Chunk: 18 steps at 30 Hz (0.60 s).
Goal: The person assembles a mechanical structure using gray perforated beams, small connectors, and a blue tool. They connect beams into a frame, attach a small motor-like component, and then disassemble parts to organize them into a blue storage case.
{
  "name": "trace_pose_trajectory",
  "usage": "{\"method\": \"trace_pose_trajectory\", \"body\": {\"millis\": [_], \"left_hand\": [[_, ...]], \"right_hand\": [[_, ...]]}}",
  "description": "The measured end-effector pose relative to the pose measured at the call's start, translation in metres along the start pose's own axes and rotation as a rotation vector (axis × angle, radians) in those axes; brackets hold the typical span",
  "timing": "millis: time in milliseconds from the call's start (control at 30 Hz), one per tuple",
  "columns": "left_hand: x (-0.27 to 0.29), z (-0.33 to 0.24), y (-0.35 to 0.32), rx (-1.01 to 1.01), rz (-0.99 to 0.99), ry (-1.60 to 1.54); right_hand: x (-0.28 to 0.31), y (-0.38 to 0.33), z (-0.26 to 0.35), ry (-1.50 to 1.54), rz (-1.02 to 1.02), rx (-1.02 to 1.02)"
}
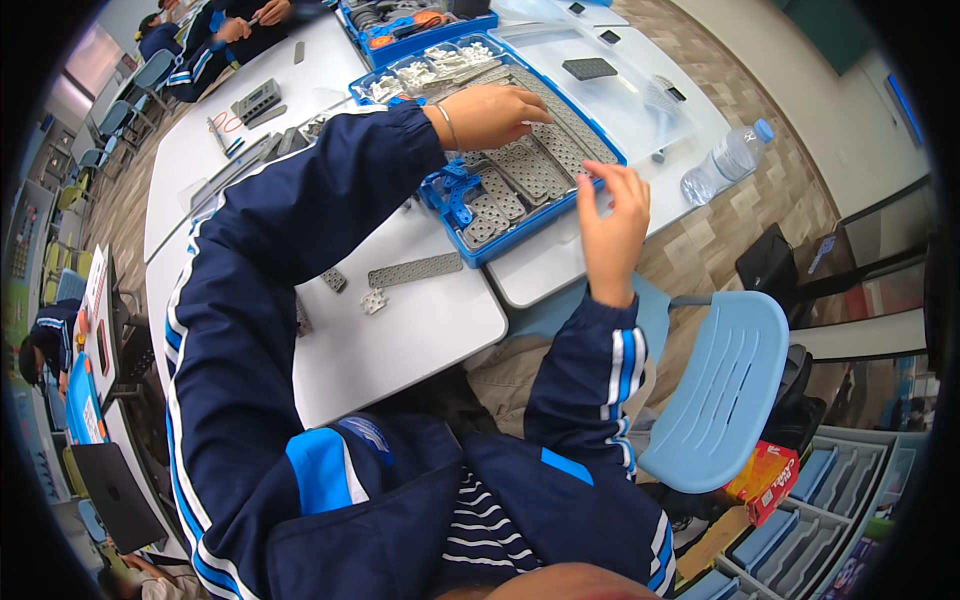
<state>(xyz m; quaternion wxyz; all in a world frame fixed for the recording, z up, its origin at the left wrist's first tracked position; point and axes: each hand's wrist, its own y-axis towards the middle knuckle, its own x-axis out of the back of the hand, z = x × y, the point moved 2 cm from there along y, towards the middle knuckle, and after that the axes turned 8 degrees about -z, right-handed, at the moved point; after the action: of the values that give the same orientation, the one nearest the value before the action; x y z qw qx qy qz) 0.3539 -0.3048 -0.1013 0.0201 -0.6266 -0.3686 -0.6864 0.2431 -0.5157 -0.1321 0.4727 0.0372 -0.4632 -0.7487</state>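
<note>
The left hand [492, 115] lies loosely curled on the grey perforated plates [520, 170] in the blue parts tray [478, 250], which overhangs the table [420, 330] edge; the right hand [612, 222] hovers beside it, fingertips pinched on something too small to make out. A careless tug could tip that tray and scatter pieces. On the table lie one long grey beam [414, 270] and two small connectors [352, 291]; one water bottle [726, 160] lies nearby.

Looks like a classroom or school workshop for building kits. White bench [420, 330] tops pushed together, light blue plastic chairs [725, 390] at lower right and more along the upper left edge. Blue sorting trays [520, 160] of grey perforated strips at top centre. Other people in matching blue tracksuits [200, 60] seated at upper left. Storage bins [800, 520] at lower right.
</note>
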Motion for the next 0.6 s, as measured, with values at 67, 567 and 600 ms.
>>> {"method": "trace_pose_trajectory", "body": {"millis": [67, 567, 600], "left_hand": [[-0.017, 0.011, 0.006, 0.031, 0.028, -0.001], [-0.029, 0.034, 0.008, -0.038, 0.052, -0.074], [-0.028, 0.035, 0.009, -0.047, 0.068, -0.075]], "right_hand": [[-0.006, 0.01, -0.022, -0.019, 0.0, 0.048], [-0.033, -0.011, -0.038, -0.008, -0.009, 0.024], [-0.032, -0.011, -0.039, -0.003, -0.009, 0.027]]}}
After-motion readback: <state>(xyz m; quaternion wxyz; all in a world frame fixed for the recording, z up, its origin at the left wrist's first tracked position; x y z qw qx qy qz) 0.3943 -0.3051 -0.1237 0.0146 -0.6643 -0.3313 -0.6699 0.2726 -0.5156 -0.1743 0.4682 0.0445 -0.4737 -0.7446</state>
